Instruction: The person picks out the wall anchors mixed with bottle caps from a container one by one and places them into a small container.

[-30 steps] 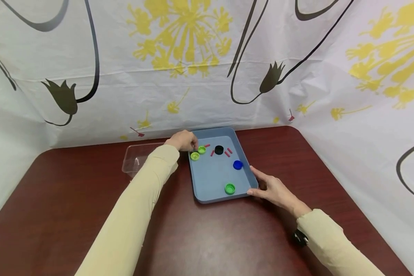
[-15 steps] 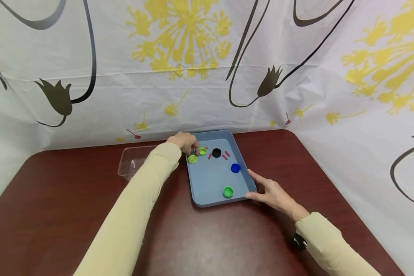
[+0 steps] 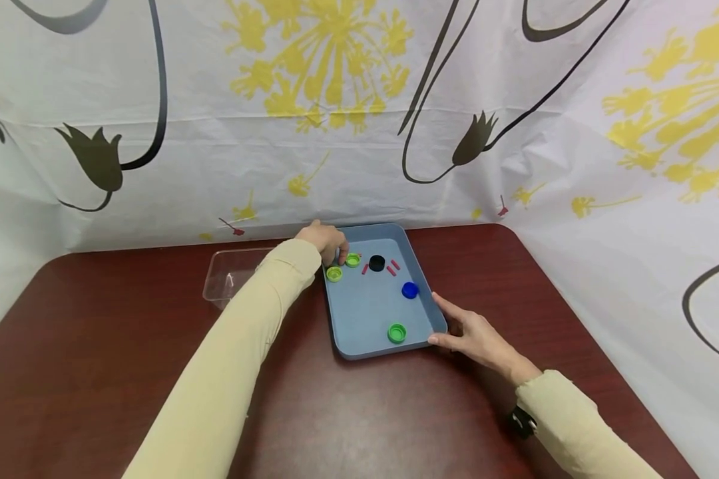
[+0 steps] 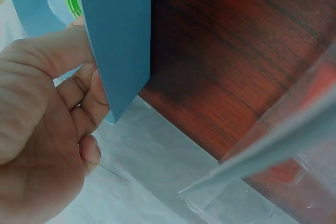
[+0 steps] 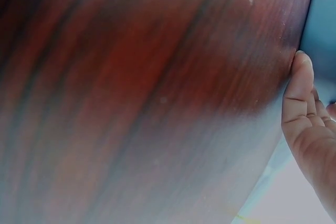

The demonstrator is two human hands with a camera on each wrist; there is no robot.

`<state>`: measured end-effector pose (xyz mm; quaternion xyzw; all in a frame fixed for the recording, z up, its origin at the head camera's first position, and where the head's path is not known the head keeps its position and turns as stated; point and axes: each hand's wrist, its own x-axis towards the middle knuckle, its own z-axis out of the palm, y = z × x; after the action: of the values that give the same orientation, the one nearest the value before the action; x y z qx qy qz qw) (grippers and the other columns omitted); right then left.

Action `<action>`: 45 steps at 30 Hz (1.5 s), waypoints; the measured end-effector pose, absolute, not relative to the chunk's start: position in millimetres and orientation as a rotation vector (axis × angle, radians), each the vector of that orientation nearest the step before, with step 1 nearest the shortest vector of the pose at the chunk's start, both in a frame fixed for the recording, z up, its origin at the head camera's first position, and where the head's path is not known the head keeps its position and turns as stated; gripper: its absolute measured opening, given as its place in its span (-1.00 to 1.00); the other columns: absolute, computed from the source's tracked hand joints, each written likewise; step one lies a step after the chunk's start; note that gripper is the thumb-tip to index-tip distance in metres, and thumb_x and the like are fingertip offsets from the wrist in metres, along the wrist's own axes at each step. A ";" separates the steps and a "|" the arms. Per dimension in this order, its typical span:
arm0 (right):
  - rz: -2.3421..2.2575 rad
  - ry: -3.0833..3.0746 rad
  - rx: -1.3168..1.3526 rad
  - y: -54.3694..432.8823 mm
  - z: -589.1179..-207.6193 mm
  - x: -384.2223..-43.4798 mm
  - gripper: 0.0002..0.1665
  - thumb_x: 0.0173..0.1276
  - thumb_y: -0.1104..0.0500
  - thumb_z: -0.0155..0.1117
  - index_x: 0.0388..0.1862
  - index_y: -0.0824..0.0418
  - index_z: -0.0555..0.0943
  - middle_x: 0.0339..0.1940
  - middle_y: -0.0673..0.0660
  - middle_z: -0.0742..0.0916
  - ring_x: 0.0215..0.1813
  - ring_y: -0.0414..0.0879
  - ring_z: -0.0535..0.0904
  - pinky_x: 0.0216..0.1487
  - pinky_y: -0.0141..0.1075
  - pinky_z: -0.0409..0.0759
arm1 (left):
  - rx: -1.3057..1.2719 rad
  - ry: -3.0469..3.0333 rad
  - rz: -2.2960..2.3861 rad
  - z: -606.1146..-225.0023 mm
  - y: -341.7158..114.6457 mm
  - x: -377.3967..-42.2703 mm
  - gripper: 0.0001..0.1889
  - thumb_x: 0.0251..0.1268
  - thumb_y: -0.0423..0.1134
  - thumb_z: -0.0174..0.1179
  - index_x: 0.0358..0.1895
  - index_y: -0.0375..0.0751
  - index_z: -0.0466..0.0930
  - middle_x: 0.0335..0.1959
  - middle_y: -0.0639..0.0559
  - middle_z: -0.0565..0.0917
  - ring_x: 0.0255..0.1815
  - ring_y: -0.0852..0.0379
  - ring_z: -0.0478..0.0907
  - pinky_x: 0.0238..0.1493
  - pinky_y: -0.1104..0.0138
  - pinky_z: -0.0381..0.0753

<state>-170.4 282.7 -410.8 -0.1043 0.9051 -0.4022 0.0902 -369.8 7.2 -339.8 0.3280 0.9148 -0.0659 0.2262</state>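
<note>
My left hand (image 3: 328,243) reaches over the far left corner of a blue-grey tray (image 3: 365,303). In the left wrist view, the tray's wall (image 4: 118,40) hides its fingertips, so I cannot tell what they hold. Beside those fingers are a yellow-green bottle cap (image 3: 333,273) and a lime-green cap (image 3: 352,260). A black cap (image 3: 377,263) lies farther right among small red sticks (image 3: 391,271). The tray also holds a blue cap (image 3: 410,290) and a green cap (image 3: 397,332). My right hand (image 3: 476,339) grips the near right corner, thumb (image 5: 301,77) along the edge.
A clear plastic container (image 3: 224,276) stands left of the tray, partly behind the left forearm. The dark red-brown table (image 3: 359,412) ends at a white patterned cloth (image 3: 359,179) behind and at the sides.
My left hand stays at the tray's far left corner, its fingers shifting slightly there. My right hand keeps its hold on the near right corner. The head view sways a little.
</note>
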 end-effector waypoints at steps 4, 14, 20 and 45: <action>-1.197 2.693 -0.314 282.6 -412.0 -171.9 0.01 0.19 -0.01 0.36 0.50 0.15 0.07 0.21 0.37 0.47 -0.34 -0.11 0.56 -0.41 -0.35 0.54 | 0.918 2.496 -0.164 -340.8 8.2 -372.2 -0.62 0.18 -0.58 -0.02 -0.20 0.00 0.63 -0.09 0.09 0.56 -0.07 0.02 0.25 0.05 0.15 0.04; -1.198 2.696 -0.314 282.9 -412.0 -170.9 0.01 0.19 0.00 0.37 0.50 0.15 0.07 0.15 0.35 0.51 -0.42 -0.15 0.56 -0.44 -0.34 0.54 | 0.996 2.439 -0.272 -336.9 11.3 -372.7 -0.62 0.20 -0.60 0.01 -0.24 0.02 0.64 -0.07 0.15 0.56 -0.11 0.08 0.31 0.17 0.12 0.04; -1.230 2.685 -0.314 283.7 -411.0 -170.5 0.00 0.19 0.03 0.37 0.50 0.16 0.07 0.14 0.37 0.52 -0.39 -0.12 0.58 -0.43 -0.31 0.57 | 0.998 2.438 -0.301 -335.6 15.5 -373.5 -0.66 0.18 -0.57 0.07 -0.24 0.01 0.62 -0.11 0.11 0.58 -0.09 0.04 0.26 0.19 0.12 0.11; -1.259 2.656 -0.317 282.1 -411.3 -172.0 -0.01 0.19 0.04 0.38 0.50 0.15 0.08 0.26 0.41 0.43 -0.47 -0.12 0.59 -0.45 -0.27 0.59 | 1.005 2.517 -0.325 -339.8 7.5 -371.2 -0.89 0.15 -0.23 0.32 -0.31 -0.03 0.57 -0.36 0.14 0.60 -0.17 0.10 0.50 0.43 -0.06 -0.15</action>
<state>-172.0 282.1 -411.3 -0.1067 0.8946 -0.4241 0.0923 -371.2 7.5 -339.8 0.3605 0.9025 -0.1164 0.2046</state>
